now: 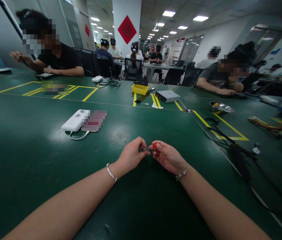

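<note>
Just above the green table, my left hand [134,153] pinches a small metal piece [145,149] between thumb and fingers; its exact kind is too small to make out. Close beside it, fingertips almost meeting, my right hand [167,156] is closed on a small orange piece [155,145]. Most of that orange piece is covered by the fingers. Whether the two pieces touch cannot be told. A white power bank [76,120] marked 15 lies beyond my left hand, with a short white cable running to a blurred phone [94,120] beside it.
Across the green table [56,193] stand a yellow bin [140,89] and a grey box [167,96]. To the right lie a metal dish [221,107], black cables [238,156] and a bundle of coloured wires [268,126]. People sit at the far left and right.
</note>
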A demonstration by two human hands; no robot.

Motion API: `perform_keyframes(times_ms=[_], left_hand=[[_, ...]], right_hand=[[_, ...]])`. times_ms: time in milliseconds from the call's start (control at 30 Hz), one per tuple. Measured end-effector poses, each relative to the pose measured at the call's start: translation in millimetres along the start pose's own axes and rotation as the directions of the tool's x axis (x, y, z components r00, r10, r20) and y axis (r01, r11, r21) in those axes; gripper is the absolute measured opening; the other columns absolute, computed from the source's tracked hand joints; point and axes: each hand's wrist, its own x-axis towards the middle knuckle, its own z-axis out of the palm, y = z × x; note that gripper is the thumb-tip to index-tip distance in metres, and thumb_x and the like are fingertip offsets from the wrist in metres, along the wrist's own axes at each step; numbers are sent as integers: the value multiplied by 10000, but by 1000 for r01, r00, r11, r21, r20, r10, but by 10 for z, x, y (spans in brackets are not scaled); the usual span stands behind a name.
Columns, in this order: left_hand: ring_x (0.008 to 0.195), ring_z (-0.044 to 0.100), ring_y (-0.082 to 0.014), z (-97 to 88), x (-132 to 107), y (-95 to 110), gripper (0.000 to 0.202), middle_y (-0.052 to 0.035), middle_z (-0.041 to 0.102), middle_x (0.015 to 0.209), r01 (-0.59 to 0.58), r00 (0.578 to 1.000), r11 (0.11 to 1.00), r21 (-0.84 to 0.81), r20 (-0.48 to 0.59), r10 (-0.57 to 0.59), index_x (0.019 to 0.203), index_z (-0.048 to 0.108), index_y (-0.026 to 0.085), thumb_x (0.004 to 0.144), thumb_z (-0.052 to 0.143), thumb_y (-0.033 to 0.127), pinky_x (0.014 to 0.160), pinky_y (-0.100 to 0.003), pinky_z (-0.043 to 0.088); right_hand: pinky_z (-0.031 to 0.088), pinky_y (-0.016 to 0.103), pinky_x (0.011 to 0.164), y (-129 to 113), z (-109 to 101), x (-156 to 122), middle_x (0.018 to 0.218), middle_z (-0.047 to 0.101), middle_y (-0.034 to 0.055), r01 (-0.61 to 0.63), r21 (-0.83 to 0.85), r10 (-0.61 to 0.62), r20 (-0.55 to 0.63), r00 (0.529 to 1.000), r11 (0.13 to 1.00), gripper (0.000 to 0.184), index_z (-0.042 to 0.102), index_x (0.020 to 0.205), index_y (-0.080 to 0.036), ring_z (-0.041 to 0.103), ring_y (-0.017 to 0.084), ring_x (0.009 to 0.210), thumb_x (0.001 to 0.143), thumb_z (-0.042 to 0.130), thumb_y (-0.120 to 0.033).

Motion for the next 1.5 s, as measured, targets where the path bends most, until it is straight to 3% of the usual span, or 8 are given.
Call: perform_keyframes(times_ms=[333, 533, 867, 967, 1133, 1300, 1500], left_hand=[[690, 537, -108, 12, -3, 16, 189, 29, 576, 761, -46, 998, 997, -66, 44, 49, 890, 540, 201, 718, 601, 148, 660, -250, 437], [774, 534, -111, 8, 6, -14, 226, -8, 556, 883, -146, 989, 987, -72, -48, 142, 938, 571, 201, 733, 571, 106, 735, -270, 464], [890, 597, -125, 68, 8, -25, 322, -36, 613, 952, 10, 1000, 934, -357, 24, -1, 1047, 465, 187, 747, 528, 87, 833, -322, 482], [908, 605, -131, 72, 25, -13, 274, -43, 628, 933, 69, 997, 871, -486, 59, -46, 1021, 439, 182, 773, 487, 74, 855, -341, 476], [772, 629, -119, 62, 65, 24, 175, -28, 623, 830, 187, 981, 727, -661, 85, -175, 897, 421, 165, 770, 468, 55, 772, -318, 507], [690, 610, -95, 26, 71, 63, 129, -17, 605, 805, 229, 973, 730, -644, 120, -199, 898, 460, 149, 782, 476, 95, 706, -274, 504], [731, 593, -104, -12, 61, 115, 180, -39, 615, 898, 214, 976, 835, -507, 136, -168, 973, 532, 152, 811, 453, 161, 724, -280, 497]], right_hand=[[383, 203, 557, 16, -31, 8, 622, 562, -37, 7, 20, -8, 15, 1000, 1000, 155, 598, 751, -186, 477, 59, 549, 717, 640, -332], [401, 225, 617, 15, -43, -3, 706, 597, -22, 12, 24, -13, 55, 998, 1000, 155, 605, 826, -195, 502, 68, 608, 689, 666, -235], [420, 238, 642, 8, -17, -13, 726, 616, -12, 24, 30, -26, 57, 998, 999, 134, 599, 811, -184, 531, 75, 616, 689, 646, -213], [423, 242, 647, 2, -15, -13, 741, 624, -17, 23, 32, -25, 39, 999, 999, 146, 591, 817, -193, 534, 73, 610, 682, 647, -189], [429, 245, 652, 5, -43, -2, 760, 634, -21, 26, 45, -28, 26, 999, 999, 165, 596, 824, -199, 544, 73, 616, 672, 655, -174], [434, 237, 656, 18, -62, 15, 765, 646, -20, 68, 48, -68, -10, 998, 997, 173, 615, 785, -191, 549, 65, 609, 636, 686, -140], [435, 257, 659, 31, -19, 20, 753, 648, -5, 110, 14, -109, -84, 990, 994, 198, 634, 768, -185, 551, 79, 618, 594, 727, -163]])
